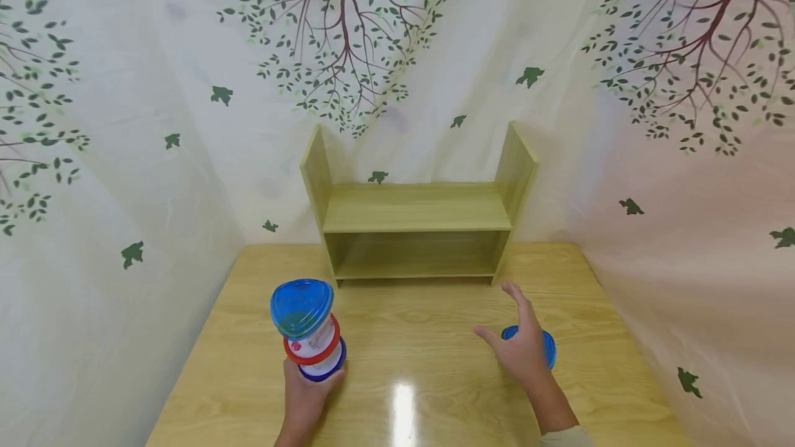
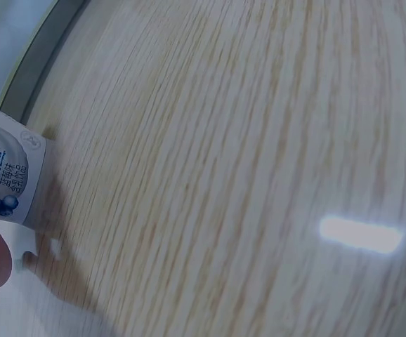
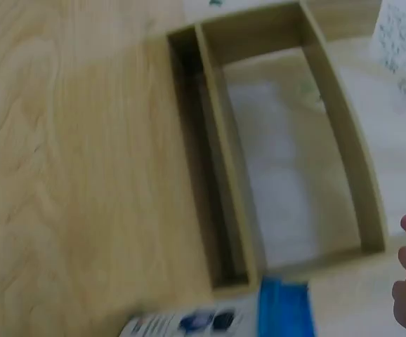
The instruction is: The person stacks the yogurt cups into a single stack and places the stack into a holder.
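Shelf (image 1: 417, 208) and blue-lidded cup (image 1: 549, 350) on table (image 1: 428, 336)

In the middle of the head frame a broad stretch of bench (image 1: 410, 336) lies open between the two hands, with room to pass straight up to the shelf (image 1: 417, 230). I can see its upper deck (image 1: 416, 207) reachable from above or in front, while the side panels (image 1: 517, 174) bar it from left and right. That deck roofs the lower bay (image 1: 416, 254), leaving its front to enter by. The tall stack of cups (image 1: 313, 347) in the left hand (image 1: 304, 399) blocks the lower left; the right hand (image 1: 524, 354) and a blue-lidded cup (image 1: 550, 350) occupy the lower right.
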Demonstrator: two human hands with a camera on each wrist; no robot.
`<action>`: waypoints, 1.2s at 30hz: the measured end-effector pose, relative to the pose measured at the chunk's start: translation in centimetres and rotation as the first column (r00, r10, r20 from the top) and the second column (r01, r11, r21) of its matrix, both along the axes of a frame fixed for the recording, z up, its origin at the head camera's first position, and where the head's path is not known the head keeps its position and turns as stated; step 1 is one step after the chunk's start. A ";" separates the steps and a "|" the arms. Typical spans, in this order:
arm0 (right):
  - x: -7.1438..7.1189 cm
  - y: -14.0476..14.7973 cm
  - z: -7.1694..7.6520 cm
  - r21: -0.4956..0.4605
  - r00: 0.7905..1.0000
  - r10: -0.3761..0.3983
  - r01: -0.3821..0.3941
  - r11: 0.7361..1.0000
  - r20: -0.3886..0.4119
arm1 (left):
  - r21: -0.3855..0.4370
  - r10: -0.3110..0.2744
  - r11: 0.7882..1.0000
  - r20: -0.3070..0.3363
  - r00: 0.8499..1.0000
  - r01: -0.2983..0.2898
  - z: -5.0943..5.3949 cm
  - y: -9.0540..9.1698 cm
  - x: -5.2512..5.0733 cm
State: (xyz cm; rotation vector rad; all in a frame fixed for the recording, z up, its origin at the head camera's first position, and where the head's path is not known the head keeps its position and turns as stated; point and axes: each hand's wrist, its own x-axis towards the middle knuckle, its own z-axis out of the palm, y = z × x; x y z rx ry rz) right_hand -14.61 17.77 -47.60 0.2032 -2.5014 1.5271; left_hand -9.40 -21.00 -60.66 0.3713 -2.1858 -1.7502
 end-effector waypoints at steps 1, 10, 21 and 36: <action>0.0 0.6 -0.2 0.022 1.000 -0.021 0.020 1.000 0.019 | -0.004 0.001 1.000 -0.004 1.000 -0.001 0.0 -0.1 0.0; -0.2 4.8 -1.9 0.100 0.970 -0.114 0.094 0.991 0.216 | -0.009 0.005 1.000 -0.006 1.000 -0.005 0.0 -0.4 -0.1; 0.6 6.5 -4.4 0.093 0.911 -0.150 0.123 0.988 0.385 | 0.005 -0.015 1.000 0.059 0.998 0.015 -0.3 0.3 0.2; 0.3 6.5 -5.7 0.072 0.881 -0.148 0.130 0.989 0.449 | 0.009 0.007 1.000 0.054 0.998 -0.007 0.2 -0.2 -0.1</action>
